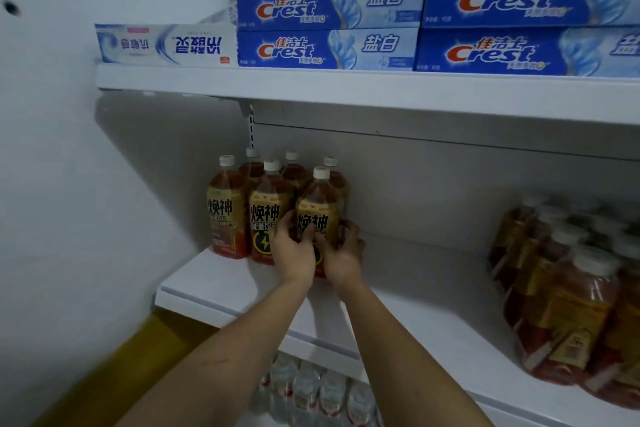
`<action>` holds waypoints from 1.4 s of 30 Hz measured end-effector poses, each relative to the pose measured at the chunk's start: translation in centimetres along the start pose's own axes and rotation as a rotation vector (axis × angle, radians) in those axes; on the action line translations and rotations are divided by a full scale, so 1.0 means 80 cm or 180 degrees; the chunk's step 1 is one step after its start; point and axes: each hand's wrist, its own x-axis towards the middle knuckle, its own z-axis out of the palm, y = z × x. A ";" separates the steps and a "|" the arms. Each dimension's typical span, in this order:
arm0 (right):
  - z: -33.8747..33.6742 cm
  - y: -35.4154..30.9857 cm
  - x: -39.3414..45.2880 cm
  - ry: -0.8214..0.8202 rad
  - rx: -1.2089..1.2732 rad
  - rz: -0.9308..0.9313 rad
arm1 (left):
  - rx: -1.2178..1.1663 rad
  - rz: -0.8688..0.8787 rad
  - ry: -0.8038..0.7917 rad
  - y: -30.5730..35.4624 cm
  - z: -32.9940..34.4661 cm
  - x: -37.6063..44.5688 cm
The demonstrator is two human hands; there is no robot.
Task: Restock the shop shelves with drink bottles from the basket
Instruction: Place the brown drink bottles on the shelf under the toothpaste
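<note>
Got both hands on the amber plastic drink bottle with the white cap and yellow label (317, 208), standing on the white metal shelf (221, 282). My left hand (292, 248) has its fingers curled round the left side of the label, thumb across the front, and my right hand (344, 253) is wrapped round the right side with the fingertips (348, 224) reaching behind it. So neither hand is spread wide, both are closed on that one bottle at mid-label height.

Just left of my left fingers are the other amber bottles of the same drink (242, 204), packed touching each other, with more rows behind my fingertips. Well off to the right of my right hand there's a shrink-wrapped pack of reddish-orange drink bottles (568, 291). Above my hands, blue and white toothpaste boxes (329, 28) sit on the upper shelf; below my wrists, clear water bottles (311, 388) on the lower one. Can't see the basket from here.

Handling-wise: it looks full, so I'd guess fairly hefty, and thin plastic like this probably gives a bit if squeezed. The label should be grippier than the bare shoulder, so low-to-mid body seems the sensible hold. Tall and narrow, so likely tippy if bumped against its neighbours.
</note>
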 end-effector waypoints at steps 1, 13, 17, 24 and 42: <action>0.002 0.000 0.003 -0.0013 -0.0055 0.0037 | -0.0001 0.0005 0.0052 0.002 0.002 0.001; -0.027 -0.014 0.003 -0.0777 -0.0262 -0.0049 | 0.0025 -0.0142 0.0152 0.012 0.006 0.000; -0.053 -0.014 -0.019 -0.0923 -0.0521 -0.0226 | 0.0244 -0.0161 0.0167 0.025 0.010 -0.030; -0.126 -0.028 -0.072 -0.0670 -0.1304 -0.0514 | 0.1235 0.0043 -0.0704 0.042 0.025 -0.100; -0.398 0.028 -0.266 -0.0456 -0.2608 -0.0259 | 0.3757 0.1219 -0.2677 0.134 0.044 -0.369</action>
